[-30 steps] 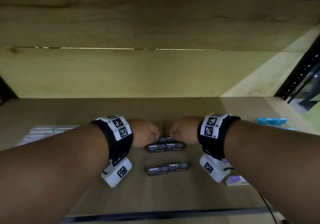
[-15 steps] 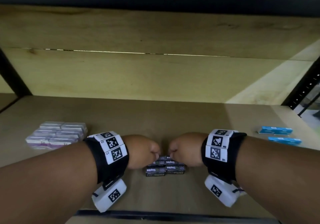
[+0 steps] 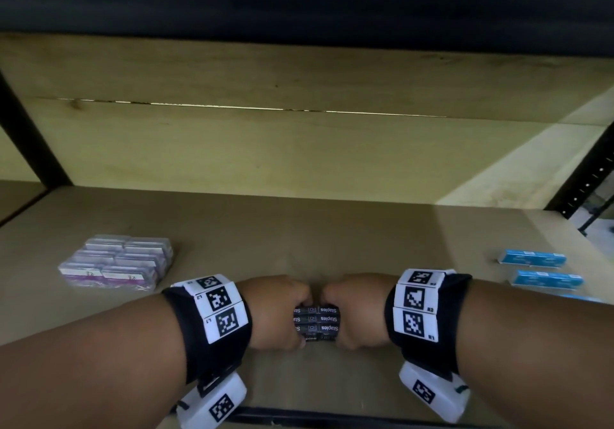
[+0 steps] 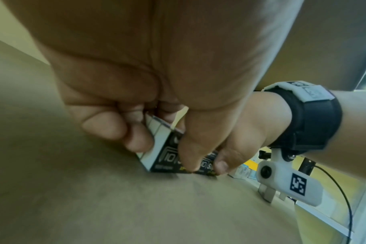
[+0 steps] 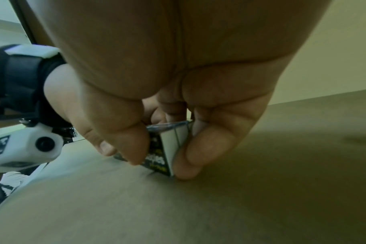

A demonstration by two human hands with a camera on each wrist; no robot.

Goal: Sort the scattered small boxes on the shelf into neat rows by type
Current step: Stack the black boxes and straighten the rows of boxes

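Observation:
Several black staples boxes lie packed together as one block on the wooden shelf, near its front. My left hand grips the block's left end, and my right hand grips its right end. In the left wrist view the thumb and fingers clamp the black boxes front and back. The right wrist view shows the same pinch on the black boxes with white end faces showing. Knuckles nearly meet above the block.
A tidy block of purple-and-white boxes sits at the left of the shelf. Blue boxes lie in a column at the right. The back wall is far behind; the shelf's dark front edge is close below my wrists.
The separate front pair of black boxes has been brought against the others, forming one block. Both hands closed in around its ends, and the view tilted so the side stacks show more.

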